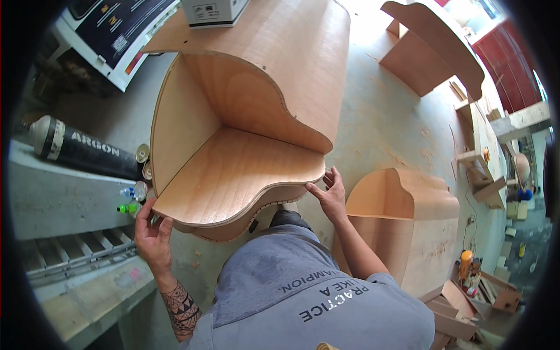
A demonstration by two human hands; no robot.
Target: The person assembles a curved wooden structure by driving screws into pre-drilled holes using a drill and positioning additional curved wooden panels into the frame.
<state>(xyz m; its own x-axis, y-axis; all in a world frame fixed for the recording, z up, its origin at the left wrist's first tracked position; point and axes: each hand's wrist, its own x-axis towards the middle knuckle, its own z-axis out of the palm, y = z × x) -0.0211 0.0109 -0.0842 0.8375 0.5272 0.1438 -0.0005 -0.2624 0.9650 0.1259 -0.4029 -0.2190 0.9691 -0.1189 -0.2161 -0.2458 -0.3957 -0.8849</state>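
1. Head view, nearest: the person's grey printed shirt (315, 291) fills the lower centre, with both forearms rising from it.
2. The left hand (153, 233) has its fingers loosely spread and bears against the left end of the curved front edge of a large light-brown plywood corner cabinet (233, 169). Nothing is pinched.
3. The right hand (329, 195) is open, fingertips touching the right end of the same wavy edge, thumb beneath it.
4. The cabinet lies on its side on the grey concrete floor (385, 116), directly ahead of the person, open interior facing the camera. A kerfed, slotted strip follows its lower curve.
5. Just beside the left hand stand small plastic bottles (131, 198), one with a green cap.
6. Left of them, a black gas cylinder (81, 149) lies on a grey bench.
7. Right of the right hand stands a second curved plywood cabinet (408, 216), near but apart.
8. Farther off, a white cardboard box (213, 11) rests on the first cabinet's upper panel.
9. A third curved plywood piece (431, 52) sits at upper right, well apart.
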